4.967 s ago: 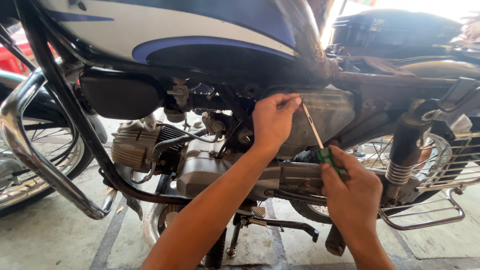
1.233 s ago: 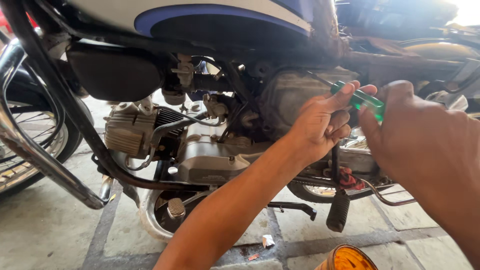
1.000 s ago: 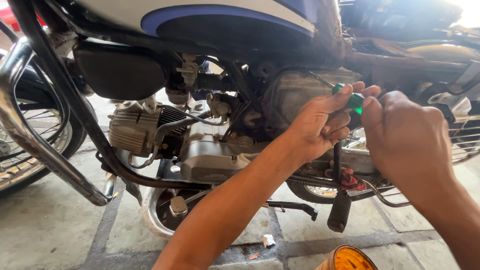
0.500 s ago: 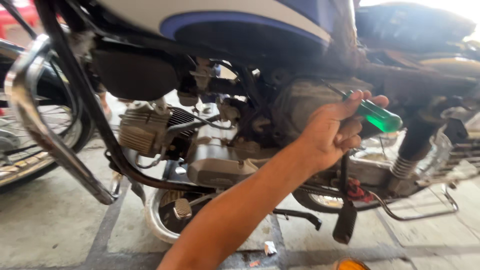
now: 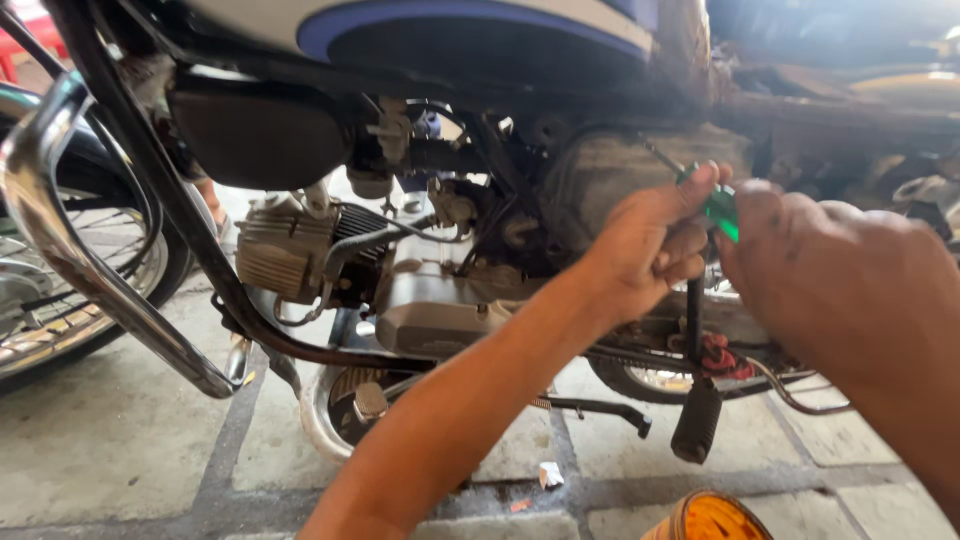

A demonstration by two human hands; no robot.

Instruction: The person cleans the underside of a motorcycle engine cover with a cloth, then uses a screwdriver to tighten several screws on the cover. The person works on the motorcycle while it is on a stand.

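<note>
A motorcycle stands side-on in front of me, with its engine (image 5: 420,290) under a blue and white fuel tank (image 5: 440,25). My left hand (image 5: 655,245) reaches across to the grey side cover (image 5: 610,180) and grips the green handle of a screwdriver (image 5: 718,208). The thin metal shaft points up and left at the cover. My right hand (image 5: 830,270) sits close beside the handle on the right, fingers curled around its end. Most of the handle is hidden between the two hands.
A chrome crash guard (image 5: 90,260) curves down at the left, in front of a spoked wheel (image 5: 60,310). A black kick-start lever (image 5: 695,400) hangs below my hands. A round orange-yellow lid (image 5: 710,518) lies on the paved floor at the bottom edge.
My right hand has come back into view and closed in on the screwdriver handle beside my left hand. The view has shifted slightly left and down.
</note>
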